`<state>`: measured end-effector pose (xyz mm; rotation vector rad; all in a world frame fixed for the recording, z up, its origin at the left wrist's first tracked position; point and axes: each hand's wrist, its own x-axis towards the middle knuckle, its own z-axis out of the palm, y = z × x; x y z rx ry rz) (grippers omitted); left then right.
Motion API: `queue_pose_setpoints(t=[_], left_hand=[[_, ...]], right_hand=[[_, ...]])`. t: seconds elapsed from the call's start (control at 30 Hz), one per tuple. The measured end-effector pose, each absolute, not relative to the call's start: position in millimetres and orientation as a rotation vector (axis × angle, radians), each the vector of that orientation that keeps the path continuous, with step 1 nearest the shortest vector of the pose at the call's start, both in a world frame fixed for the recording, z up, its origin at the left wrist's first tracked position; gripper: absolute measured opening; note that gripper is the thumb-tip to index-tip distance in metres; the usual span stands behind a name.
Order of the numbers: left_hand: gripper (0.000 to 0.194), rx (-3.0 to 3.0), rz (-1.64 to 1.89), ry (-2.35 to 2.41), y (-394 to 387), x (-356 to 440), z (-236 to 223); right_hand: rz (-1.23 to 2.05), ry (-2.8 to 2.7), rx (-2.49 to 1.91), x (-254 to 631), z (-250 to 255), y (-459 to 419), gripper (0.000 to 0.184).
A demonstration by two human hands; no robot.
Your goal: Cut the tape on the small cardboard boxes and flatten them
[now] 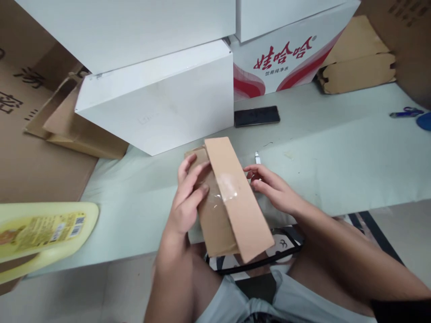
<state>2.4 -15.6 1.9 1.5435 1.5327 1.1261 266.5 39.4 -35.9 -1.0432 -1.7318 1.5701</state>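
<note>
A small brown cardboard box (232,206) with clear tape on it rests at the near edge of the pale green table (336,152), one long flap raised. My left hand (188,193) lies on the box's left side, fingers pressed flat against the taped face. My right hand (272,188) holds the box's right side, fingers curled at the edge of the flap. A small knife or blade (257,158) lies on the table just beyond my right hand.
White boxes (158,98) are stacked at the back, with a red-printed carton (286,58) to their right. A black phone (256,116) lies in front. Brown cardboard (357,58) stands at both sides. A yellow bottle (43,233) lies at the left, blue scissors (406,112) at far right.
</note>
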Motion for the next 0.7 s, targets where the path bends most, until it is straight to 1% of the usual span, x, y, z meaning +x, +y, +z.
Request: queue_pose_setpoints(t=[0.07, 0.17, 0.27, 0.4, 0.47, 0.53, 0.57, 0.6, 0.7], left_hand=[[0.042, 1.4, 1.146, 1.555, -16, -10, 7], [0.039, 1.081, 1.292, 1.562, -22, -20, 16], [0.057, 0.863, 1.379, 1.495, -32, -22, 24], [0.063, 0.876, 1.223, 1.495, -41, -32, 28], [0.076, 0.907, 1.243, 1.521, -40, -39, 25], [0.093, 0.91, 1.307, 1.534, -36, -44, 20], [0.099, 0.913, 1.325, 1.528, -34, -45, 16], [0.098, 0.924, 1.338, 1.512, -32, -45, 13], [0.081, 0.981, 1.418, 1.386, -27, -35, 6]], right_hand=[[1.55, -1.764, -1.056, 265, -40, 40, 0.039], [1.549, -1.77, -1.054, 262, -45, 41, 0.039], [1.603, -1.773, -1.021, 259, -46, 40, 0.037], [1.707, -1.79, -0.934, 256, -43, 39, 0.038], [1.749, -1.784, -0.884, 253, -43, 38, 0.039], [1.778, -1.77, -0.823, 250, -45, 38, 0.045], [1.788, -1.763, -0.785, 248, -47, 37, 0.051], [1.799, -1.754, -0.743, 245, -47, 37, 0.058], [1.789, -1.716, -0.635, 240, -45, 37, 0.075]])
